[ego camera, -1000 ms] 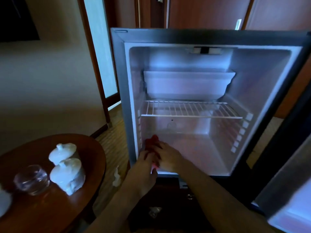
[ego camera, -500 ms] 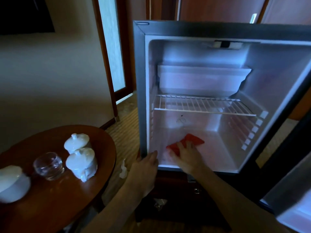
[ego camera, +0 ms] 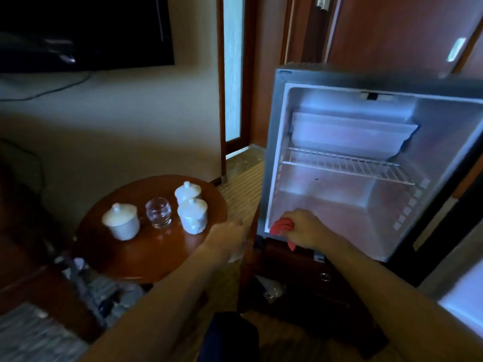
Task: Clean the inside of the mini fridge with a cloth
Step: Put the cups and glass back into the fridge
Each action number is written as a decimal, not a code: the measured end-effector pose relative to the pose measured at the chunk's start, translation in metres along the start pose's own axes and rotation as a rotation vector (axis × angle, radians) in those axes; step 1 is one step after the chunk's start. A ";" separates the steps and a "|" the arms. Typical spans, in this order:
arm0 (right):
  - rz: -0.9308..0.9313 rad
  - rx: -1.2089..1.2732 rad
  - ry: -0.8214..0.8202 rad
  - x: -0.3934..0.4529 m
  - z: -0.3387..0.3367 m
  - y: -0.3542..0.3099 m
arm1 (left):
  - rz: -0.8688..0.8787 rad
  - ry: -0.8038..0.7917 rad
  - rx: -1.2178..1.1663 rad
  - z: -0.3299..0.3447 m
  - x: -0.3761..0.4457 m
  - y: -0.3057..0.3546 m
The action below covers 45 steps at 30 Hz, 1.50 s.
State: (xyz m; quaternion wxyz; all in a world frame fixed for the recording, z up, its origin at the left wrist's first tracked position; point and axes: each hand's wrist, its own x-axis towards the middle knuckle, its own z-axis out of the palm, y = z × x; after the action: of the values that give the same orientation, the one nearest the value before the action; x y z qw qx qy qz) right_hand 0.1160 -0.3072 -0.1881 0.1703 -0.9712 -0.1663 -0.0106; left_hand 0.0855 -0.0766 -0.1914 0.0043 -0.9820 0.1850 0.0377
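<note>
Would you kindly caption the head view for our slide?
Right hand grips a red cloth at the open mini fridge's front-left floor corner.

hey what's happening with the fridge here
A person is wiping out an open mini fridge. Their right hand grips a bunched red cloth at the front left corner of the fridge floor, by the door frame. The left hand is blurred, outside the fridge near its left side, and seems to hold nothing. The wire shelf is bare. Beside the fridge, a round wooden table carries three lidded white cups and a small glass.
</note>
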 end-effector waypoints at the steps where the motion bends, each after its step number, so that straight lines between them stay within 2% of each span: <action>1: -0.060 0.038 0.018 0.000 0.002 -0.024 | -0.056 -0.006 -0.014 -0.002 -0.014 -0.013; 4: -0.187 0.125 -0.021 0.006 0.022 -0.096 | -0.261 -0.012 -0.108 0.011 -0.060 -0.064; 7: -0.217 0.161 -0.027 0.018 0.056 -0.156 | -0.419 -0.041 -0.147 0.046 -0.098 -0.123; 13: -0.339 0.176 0.003 0.057 0.137 -0.221 | -0.618 -0.021 -0.283 0.119 -0.110 -0.192; 16: -0.369 0.191 0.017 0.083 0.168 -0.234 | -0.642 0.017 -0.266 0.144 -0.109 -0.201; 22: -0.333 -0.068 -0.065 0.113 0.234 -0.239 | -0.653 0.097 -0.200 0.163 -0.108 -0.202; 24: -0.306 -0.074 -0.030 0.123 0.246 -0.236 | -0.653 0.092 -0.201 0.164 -0.106 -0.203; 27: -0.309 -0.085 0.027 0.135 0.245 -0.236 | -0.655 0.101 -0.209 0.164 -0.106 -0.204; 30: -0.303 -0.100 -0.009 0.136 0.241 -0.236 | -0.659 0.092 -0.212 0.163 -0.106 -0.202; 35: -0.275 -0.180 -0.254 0.133 0.208 -0.247 | -0.632 0.019 -0.245 0.150 -0.107 -0.204; 36: -0.294 -0.188 -0.255 0.131 0.200 -0.249 | -0.619 0.012 -0.261 0.142 -0.109 -0.207; 38: -0.378 -0.147 -0.127 0.126 0.180 -0.250 | -0.590 0.090 -0.292 0.124 -0.113 -0.212; 41: -0.515 -0.215 0.201 0.128 0.142 -0.242 | -0.550 0.384 -0.232 0.087 -0.112 -0.221; 43: -0.450 -0.307 0.323 0.137 0.120 -0.232 | -0.505 0.585 -0.121 0.063 -0.103 -0.233; 44: -0.354 -0.304 0.308 0.141 0.112 -0.226 | -0.501 0.618 -0.088 0.053 -0.097 -0.240; 45: -0.238 -0.268 0.254 0.146 0.109 -0.221 | -0.530 0.581 -0.098 0.044 -0.090 -0.249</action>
State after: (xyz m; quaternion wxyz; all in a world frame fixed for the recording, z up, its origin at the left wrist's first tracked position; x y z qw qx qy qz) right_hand 0.1776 -0.0280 -0.2069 0.0566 -0.9496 -0.2540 -0.1748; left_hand 0.0889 0.1893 -0.2297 -0.0857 -0.9645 -0.0835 -0.2355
